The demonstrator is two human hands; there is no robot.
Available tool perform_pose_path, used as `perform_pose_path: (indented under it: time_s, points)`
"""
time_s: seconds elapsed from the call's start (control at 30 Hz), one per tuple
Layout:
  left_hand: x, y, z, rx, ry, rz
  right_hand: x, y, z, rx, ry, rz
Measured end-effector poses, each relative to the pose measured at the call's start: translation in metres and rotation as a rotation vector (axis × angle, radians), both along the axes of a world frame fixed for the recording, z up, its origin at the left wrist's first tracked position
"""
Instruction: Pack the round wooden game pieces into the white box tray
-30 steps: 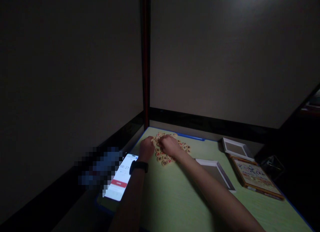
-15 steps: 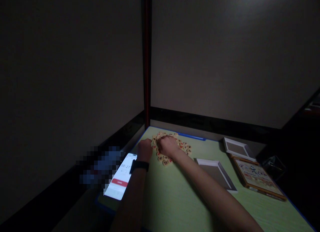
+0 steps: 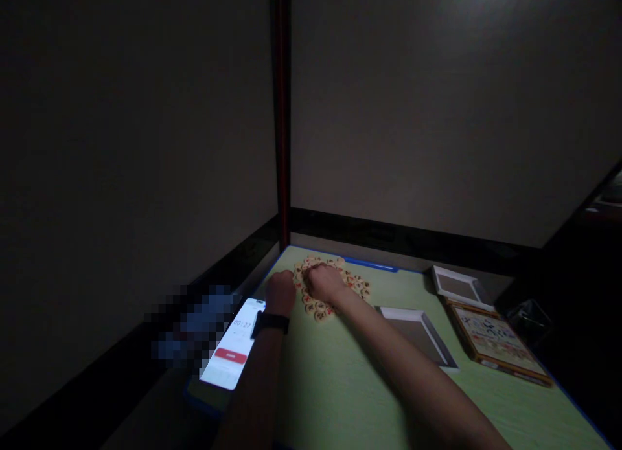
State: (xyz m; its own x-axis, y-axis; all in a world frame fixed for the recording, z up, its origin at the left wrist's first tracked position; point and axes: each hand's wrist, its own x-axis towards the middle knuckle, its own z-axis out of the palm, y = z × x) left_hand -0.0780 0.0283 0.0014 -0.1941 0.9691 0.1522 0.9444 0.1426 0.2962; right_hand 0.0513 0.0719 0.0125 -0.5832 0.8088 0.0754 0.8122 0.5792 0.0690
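Observation:
Many round pale Chinese chess pieces (image 3: 321, 309) with red and black characters lie in a cluster on the green tabletop (image 3: 335, 379). My right hand (image 3: 324, 281) is over the middle of the cluster, its fingers curled down and mostly hidden behind the back of the hand. At the cluster's left edge is my left hand (image 3: 280, 291), closed like a fist, with a dark band (image 3: 273, 322) on the wrist. Whatever either hand may hold is out of sight. A lit phone (image 3: 233, 353) showing a timer lies beside my left forearm.
To the right lie a shallow white-rimmed box tray (image 3: 422, 317), a printed game box (image 3: 500, 343) and another white-rimmed tray (image 3: 459, 288) behind it. A blue handle (image 3: 372, 265) lines the far table edge. Walls (image 3: 413, 126) meet behind the table.
The view has shifted slightly. Both hands stay in nearly the same places at the pieces, and nothing else has visibly moved.

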Motion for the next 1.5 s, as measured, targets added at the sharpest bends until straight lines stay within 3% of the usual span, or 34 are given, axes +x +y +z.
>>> perform_pose_path:
  time_s: [0.13, 0.33, 0.43, 0.57, 0.63, 0.8, 1.0, 1.2, 1.5]
  points:
    - [0.003, -0.004, 0.005, -0.014, -0.002, 0.0, -0.001, 0.002, -0.001, -0.048, 0.037, 0.016]
    - [0.002, 0.0, 0.0, 0.043, -0.096, 0.006, 0.005, 0.015, -0.004, -0.182, 0.235, 0.083]
    - [0.002, 0.008, -0.002, 0.169, -0.271, -0.105, 0.012, 0.025, -0.004, -0.286, 0.42, 0.112]
    - [0.007, 0.016, -0.002, 0.209, -0.669, -0.327, 0.024, 0.032, -0.003, -0.422, 0.674, 0.147]
    - [0.01, 0.016, -0.001, 0.256, -0.72, -0.357, 0.03, 0.033, -0.004, -0.469, 0.761, 0.161]
    - [0.01, 0.015, 0.0, 0.325, -0.443, -0.305, 0.035, 0.034, -0.013, -0.497, 0.832, 0.143]
    - [-0.001, 0.009, 0.003, 0.229, -0.15, -0.131, 0.024, 0.035, -0.02, -0.322, 0.739, 0.045]
    - [-0.006, -0.001, 0.006, -0.041, -0.032, -0.098, 0.015, 0.026, -0.021, -0.218, 0.538, 0.022]
    - [-0.007, -0.006, 0.005, -0.155, -0.019, -0.158, 0.017, 0.023, -0.016, -0.156, 0.414, -0.043]
